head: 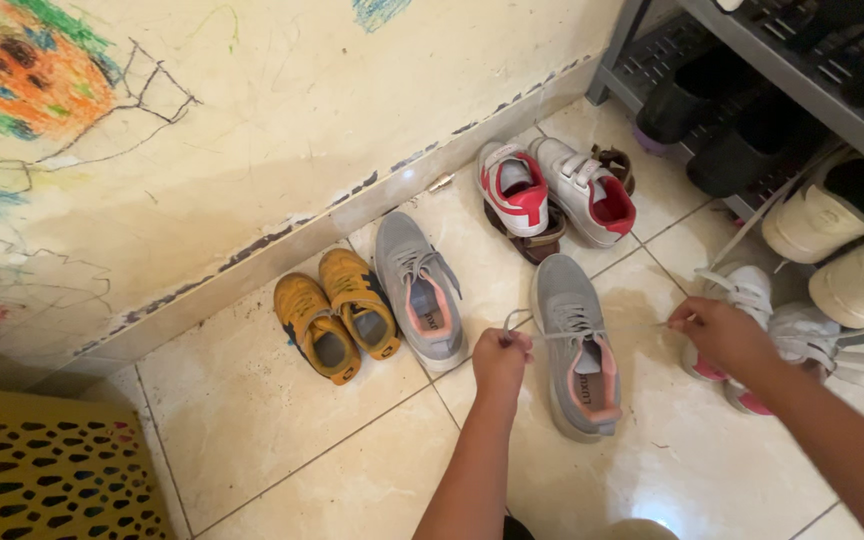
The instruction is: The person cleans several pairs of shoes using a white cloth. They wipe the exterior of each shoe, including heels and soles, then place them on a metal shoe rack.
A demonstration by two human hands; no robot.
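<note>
my left hand (500,362) and right hand (720,332) each pinch a lace end, pulled taut either side of the grey shoe (574,345); bare floor tile (282,430) lies left of it.

A grey sneaker (574,345) with a pink lining lies on the pale floor tiles, toe pointing toward the wall and heel nearest the person. Its light grey laces (592,333) are pulled out taut to both sides across the tongue, one end running left and looping upward, the other stretching right in a thin straight line. The shoe sits flat, sole down
</note>
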